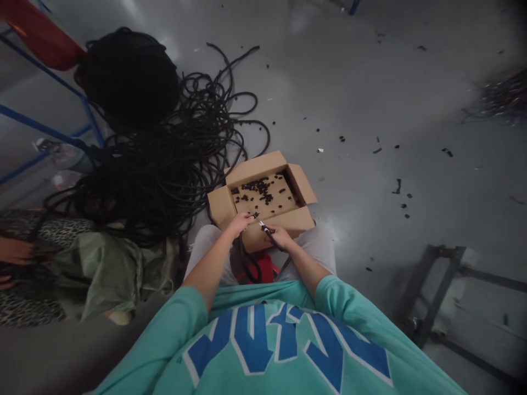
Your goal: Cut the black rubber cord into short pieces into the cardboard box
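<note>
An open cardboard box (222,207) stands between the person's knees, with many small black pieces (263,189) lying on its bottom. Over its near edge, my left hand (241,222) is closed on a black cord (242,252), which hangs down in a loop below the hand. My right hand (280,237) is wrapped round the dark handles of a pair of scissors (263,225). The blades point up and left, and their tips are close to my left fingertips, at the cord's end.
Tangled black cord (164,164) and a large black coil (127,79) lie at the left. Another person's hand (14,250) shows at the left edge. Blue frame bars (41,127) stand upper left, a metal frame (440,291) lower right. Black scraps dot the floor.
</note>
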Action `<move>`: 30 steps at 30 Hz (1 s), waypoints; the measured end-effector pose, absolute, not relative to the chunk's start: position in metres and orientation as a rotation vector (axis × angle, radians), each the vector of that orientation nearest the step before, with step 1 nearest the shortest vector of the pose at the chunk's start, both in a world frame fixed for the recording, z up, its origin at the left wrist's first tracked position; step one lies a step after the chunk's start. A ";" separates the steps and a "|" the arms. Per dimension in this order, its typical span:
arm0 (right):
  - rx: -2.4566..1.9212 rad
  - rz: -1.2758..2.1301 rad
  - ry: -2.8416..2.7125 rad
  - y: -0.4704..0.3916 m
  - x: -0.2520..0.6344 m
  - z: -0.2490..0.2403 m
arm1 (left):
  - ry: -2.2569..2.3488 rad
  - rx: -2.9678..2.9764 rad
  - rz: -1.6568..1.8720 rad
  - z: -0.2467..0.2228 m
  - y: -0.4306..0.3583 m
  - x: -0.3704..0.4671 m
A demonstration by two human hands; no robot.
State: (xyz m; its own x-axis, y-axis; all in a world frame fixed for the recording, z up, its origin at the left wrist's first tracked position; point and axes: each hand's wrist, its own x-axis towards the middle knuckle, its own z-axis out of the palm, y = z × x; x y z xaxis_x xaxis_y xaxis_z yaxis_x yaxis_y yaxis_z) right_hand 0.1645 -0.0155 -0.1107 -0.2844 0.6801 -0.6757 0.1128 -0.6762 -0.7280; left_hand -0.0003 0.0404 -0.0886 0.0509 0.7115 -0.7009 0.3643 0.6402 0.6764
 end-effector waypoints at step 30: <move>-1.412 2.203 -0.837 -0.014 0.172 -0.103 | 1.572 0.629 0.715 -0.067 0.043 0.008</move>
State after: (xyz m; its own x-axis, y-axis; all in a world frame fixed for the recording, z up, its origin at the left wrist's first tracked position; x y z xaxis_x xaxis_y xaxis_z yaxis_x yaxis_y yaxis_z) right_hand 0.1724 -0.0135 -0.1033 -0.4155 0.6091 -0.6755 -0.0069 -0.7447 -0.6673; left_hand 0.0077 0.0427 -0.0671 -0.1163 0.7452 -0.6566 -0.0056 0.6606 0.7507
